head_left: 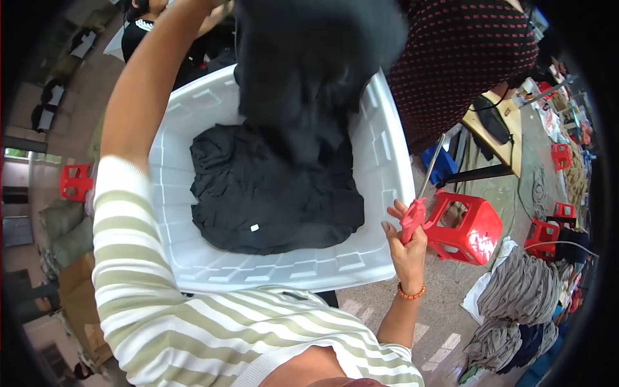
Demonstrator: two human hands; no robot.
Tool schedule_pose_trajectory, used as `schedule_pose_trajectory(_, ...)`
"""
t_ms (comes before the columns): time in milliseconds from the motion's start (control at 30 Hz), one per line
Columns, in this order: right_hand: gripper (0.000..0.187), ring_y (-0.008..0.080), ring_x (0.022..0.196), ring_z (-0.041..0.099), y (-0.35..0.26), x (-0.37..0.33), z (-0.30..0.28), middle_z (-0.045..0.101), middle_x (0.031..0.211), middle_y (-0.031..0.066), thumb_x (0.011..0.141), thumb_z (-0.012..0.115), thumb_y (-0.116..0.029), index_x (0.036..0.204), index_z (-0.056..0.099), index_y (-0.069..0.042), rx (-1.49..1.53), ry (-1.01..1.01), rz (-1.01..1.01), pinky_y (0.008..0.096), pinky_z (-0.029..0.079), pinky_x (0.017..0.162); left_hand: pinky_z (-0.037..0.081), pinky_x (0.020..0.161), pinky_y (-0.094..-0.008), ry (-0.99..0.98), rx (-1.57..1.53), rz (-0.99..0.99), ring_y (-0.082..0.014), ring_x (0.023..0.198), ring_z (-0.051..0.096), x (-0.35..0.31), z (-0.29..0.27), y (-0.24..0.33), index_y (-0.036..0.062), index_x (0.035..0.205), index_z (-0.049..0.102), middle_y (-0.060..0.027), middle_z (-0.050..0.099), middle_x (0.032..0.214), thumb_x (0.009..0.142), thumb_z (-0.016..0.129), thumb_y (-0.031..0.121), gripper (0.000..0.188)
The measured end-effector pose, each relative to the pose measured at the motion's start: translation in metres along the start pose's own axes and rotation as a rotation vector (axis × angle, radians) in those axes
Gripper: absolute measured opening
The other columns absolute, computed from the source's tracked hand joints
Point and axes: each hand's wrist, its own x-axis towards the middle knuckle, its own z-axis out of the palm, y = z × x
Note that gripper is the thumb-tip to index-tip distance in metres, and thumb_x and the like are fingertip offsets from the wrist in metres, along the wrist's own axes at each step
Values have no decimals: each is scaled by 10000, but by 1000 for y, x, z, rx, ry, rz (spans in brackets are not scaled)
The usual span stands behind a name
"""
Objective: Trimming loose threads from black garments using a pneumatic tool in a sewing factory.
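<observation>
My left arm (138,97) reaches up past the left rim of a white plastic tub (380,174). Its hand is at the top edge of the picture, mostly cut off, so the fingers do not show. Beside it a black cloth piece (316,58), blurred by motion, hangs over the tub's far side. More black garments (277,193) lie piled in the tub, with a small white tag (254,228) on top. At the tub's right rim my right hand (408,248) is closed around the pink handle of scissors (413,222), their long metal part pointing up and away.
A red plastic stool (474,226) stands right of my right hand. Beyond the tub are a person in dotted clothing (464,58) and another person (138,35) at far left. A wooden-topped table (512,138) and bundles of grey cloth (522,284) are at right.
</observation>
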Motion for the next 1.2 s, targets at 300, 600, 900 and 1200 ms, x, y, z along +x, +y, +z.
schedule_pose_trajectory(300,184,174,742,634,48,4,-1,665,873,108,859,515,13,1017,611,9,-274,-204,263,302,495,715,511,679,-322,405,-1363,-346,-186,758,621,19,177,132,-12,1163,553,-109,656,905,758,756,130,475)
schedule_pose_trajectory(600,163,416,779,599,84,-7,47,616,827,227,831,603,-111,921,569,21,-702,-519,312,473,483,706,331,1050,-502,-801,-700,-93,-343,1319,350,-297,441,258,125,1316,478,-150,424,1376,693,761,348,719)
schedule_pose_trajectory(900,229,446,736,604,109,-2,82,603,750,284,864,603,-174,856,564,51,-774,-705,266,493,476,631,293,1014,-589,-1001,-470,-57,-311,1090,571,-418,450,291,95,1170,525,-127,636,1101,765,662,168,433)
schedule_pose_trajectory(1200,512,200,456,526,129,14,175,535,571,108,780,729,-448,789,548,30,-422,-887,227,347,426,462,496,774,-441,-416,-1260,288,-331,887,588,-424,286,362,44,915,586,-154,606,934,749,540,77,176)
